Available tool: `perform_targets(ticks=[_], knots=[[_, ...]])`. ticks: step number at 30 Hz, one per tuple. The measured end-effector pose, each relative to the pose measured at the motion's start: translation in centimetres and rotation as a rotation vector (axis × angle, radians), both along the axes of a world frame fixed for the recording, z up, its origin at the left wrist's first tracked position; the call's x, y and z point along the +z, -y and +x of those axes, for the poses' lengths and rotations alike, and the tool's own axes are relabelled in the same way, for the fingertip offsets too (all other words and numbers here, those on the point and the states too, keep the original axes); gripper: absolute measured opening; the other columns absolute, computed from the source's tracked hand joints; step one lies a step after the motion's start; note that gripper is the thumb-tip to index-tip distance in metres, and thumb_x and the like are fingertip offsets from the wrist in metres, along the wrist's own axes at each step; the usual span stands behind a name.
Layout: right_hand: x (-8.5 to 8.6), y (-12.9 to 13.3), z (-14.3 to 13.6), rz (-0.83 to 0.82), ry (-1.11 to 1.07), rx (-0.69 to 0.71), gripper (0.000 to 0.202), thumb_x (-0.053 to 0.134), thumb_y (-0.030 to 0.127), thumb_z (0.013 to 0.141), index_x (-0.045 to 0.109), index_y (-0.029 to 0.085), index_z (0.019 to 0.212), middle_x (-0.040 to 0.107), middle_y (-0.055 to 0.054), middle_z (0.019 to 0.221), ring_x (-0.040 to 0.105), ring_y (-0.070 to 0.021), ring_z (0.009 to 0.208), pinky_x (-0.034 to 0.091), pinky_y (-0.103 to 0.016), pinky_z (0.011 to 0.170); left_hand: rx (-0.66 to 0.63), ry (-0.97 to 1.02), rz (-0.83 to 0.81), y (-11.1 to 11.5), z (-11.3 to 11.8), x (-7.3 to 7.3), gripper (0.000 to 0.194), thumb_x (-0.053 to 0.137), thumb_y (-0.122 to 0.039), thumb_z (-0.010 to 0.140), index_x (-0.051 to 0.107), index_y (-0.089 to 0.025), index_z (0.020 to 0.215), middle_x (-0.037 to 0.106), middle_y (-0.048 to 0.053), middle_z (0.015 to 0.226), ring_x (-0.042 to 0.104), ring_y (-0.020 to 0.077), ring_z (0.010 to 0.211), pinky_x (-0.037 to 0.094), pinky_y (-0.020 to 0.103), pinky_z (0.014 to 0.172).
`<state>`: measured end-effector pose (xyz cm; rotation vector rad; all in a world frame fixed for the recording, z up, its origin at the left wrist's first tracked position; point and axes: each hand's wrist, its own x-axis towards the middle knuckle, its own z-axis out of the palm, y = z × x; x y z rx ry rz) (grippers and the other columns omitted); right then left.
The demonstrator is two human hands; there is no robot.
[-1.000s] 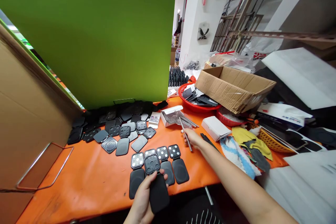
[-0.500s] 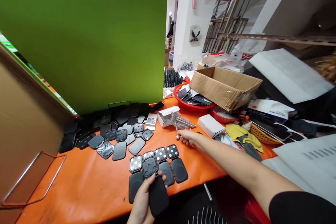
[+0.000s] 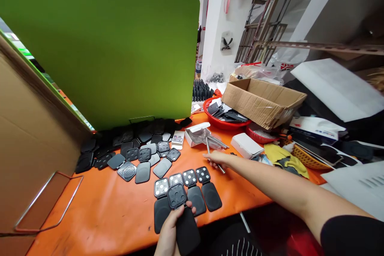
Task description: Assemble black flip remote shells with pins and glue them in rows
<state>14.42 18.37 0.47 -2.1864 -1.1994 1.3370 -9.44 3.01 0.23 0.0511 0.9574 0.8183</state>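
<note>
Near the table's front edge, my left hand is closed around a black hinged case. The case's square upper part shows round recesses without white dots. Beyond it lie several similar open black cases in a row, their square parts dotted with white discs. My right hand is closed on a thin metal rod, which slants through the fingers. Just beyond that hand is an open white box with more metal rods beside its mouth.
Loose black cases and lids are heaped at the left, before a green partition. A wire stand is near the cardboard at left. Rightward are a red basin, a cardboard box, a white box and yellow cloth.
My right hand has drawn slightly nearer, and the metal rod in it now shows more of its length. The view has shifted a little left; my left hand still holds the black case.
</note>
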Motion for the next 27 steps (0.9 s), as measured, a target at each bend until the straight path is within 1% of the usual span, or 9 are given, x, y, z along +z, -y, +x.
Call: perform_targets(ticks=[4, 6, 8, 11, 14, 17, 20, 25, 27], knots=[[-0.3, 2.6, -1.4, 0.241, 0.101, -0.051, 0.022, 0.050, 0.031, 0.085, 0.054, 0.015, 0.100, 0.064, -0.010, 0.092, 0.062, -0.0210, 0.085, 0.049, -0.032, 0.073, 0.009, -0.040, -0.003, -0.2, 0.2, 0.1, 0.021, 0.065, -0.021, 0.077, 0.064, -0.009, 0.094, 0.071, 0.013, 0.078, 0.068, 0.0201, 0.059, 0.054, 0.028, 0.056], [-0.6, 5.0, -1.2, 0.358, 0.137, -0.048, 0.029, 0.051, 0.027, 0.083, 0.053, 0.018, 0.111, 0.058, -0.011, 0.115, 0.052, -0.0233, 0.111, 0.042, -0.035, 0.092, -0.004, -0.048, -0.019, -0.5, 0.2, 0.2, 0.023, 0.066, -0.021, 0.076, 0.064, -0.010, 0.096, 0.072, 0.012, 0.078, 0.068, 0.0208, 0.060, 0.054, 0.028, 0.054], [-0.8, 7.8, 0.1, 0.475, 0.215, 0.008, 0.034, 0.049, 0.024, 0.083, 0.053, 0.019, 0.117, 0.051, -0.010, 0.127, 0.043, -0.0229, 0.123, 0.032, -0.035, 0.103, -0.025, -0.060, -0.033, -0.9, 0.2, 0.2, 0.024, 0.066, -0.020, 0.076, 0.064, -0.010, 0.097, 0.072, 0.012, 0.079, 0.068, 0.0221, 0.060, 0.054, 0.029, 0.053], [-0.8, 11.3, 3.8, 0.566, 0.589, 0.087, 0.037, 0.044, 0.021, 0.085, 0.055, 0.015, 0.120, 0.050, -0.014, 0.129, 0.041, -0.0270, 0.123, 0.029, -0.040, 0.104, -0.054, -0.099, -0.038, -1.6, 0.4, 0.6, 0.025, 0.065, -0.020, 0.076, 0.063, -0.011, 0.099, 0.072, 0.012, 0.079, 0.068, 0.0233, 0.061, 0.054, 0.030, 0.051], [-0.5, 12.8, 7.2, 0.354, 0.831, 0.041, 0.038, 0.049, 0.024, 0.084, 0.054, 0.010, 0.119, 0.054, -0.020, 0.121, 0.047, -0.0328, 0.115, 0.036, -0.043, 0.095, -0.079, -0.136, -0.083, -2.3, 1.3, 1.3, 0.023, 0.060, -0.019, 0.080, 0.063, -0.010, 0.100, 0.072, 0.013, 0.077, 0.069, 0.0248, 0.066, 0.055, 0.031, 0.053], [-0.3, 13.3, 8.5, 0.249, 0.816, 0.065, 0.030, 0.051, 0.029, 0.083, 0.059, 0.012, 0.107, 0.061, -0.017, 0.106, 0.057, -0.0293, 0.101, 0.042, -0.037, 0.086, -0.109, -0.153, -0.139, -2.6, 2.3, 1.7, 0.024, 0.057, -0.016, 0.081, 0.062, -0.009, 0.103, 0.072, 0.013, 0.077, 0.070, 0.0259, 0.072, 0.056, 0.032, 0.060], [-1.0, 14.9, 8.6, 0.298, 0.725, 0.025, 0.030, 0.050, 0.028, 0.082, 0.057, 0.014, 0.109, 0.063, -0.013, 0.103, 0.061, -0.0261, 0.096, 0.045, -0.033, 0.081, -0.139, -0.154, -0.136, -2.6, 2.7, 1.5, 0.029, 0.058, -0.016, 0.080, 0.060, -0.009, 0.109, 0.072, 0.012, 0.077, 0.070, 0.0266, 0.075, 0.057, 0.035, 0.065], [-3.1, 19.2, 11.6, 0.517, 0.649, -0.286, 0.047, 0.039, 0.038, 0.088, 0.046, 0.013, 0.127, 0.063, -0.014, 0.114, 0.059, -0.0259, 0.105, 0.046, -0.035, 0.084, -0.169, -0.153, -0.120, -2.3, 2.5, 0.4, 0.033, 0.060, -0.016, 0.079, 0.060, -0.011, 0.112, 0.072, 0.010, 0.076, 0.070, 0.0269, 0.075, 0.057, 0.037, 0.067], [-3.2, 19.7, 14.0, 0.479, 0.747, -0.404, 0.048, 0.032, 0.038, 0.091, 0.046, 0.012, 0.129, 0.063, -0.015, 0.114, 0.059, -0.0263, 0.105, 0.047, -0.035, 0.083, -0.171, -0.153, -0.111, -2.2, 2.5, 0.3, 0.032, 0.062, -0.017, 0.078, 0.061, -0.012, 0.110, 0.072, 0.010, 0.076, 0.070, 0.0265, 0.073, 0.057, 0.036, 0.066]])
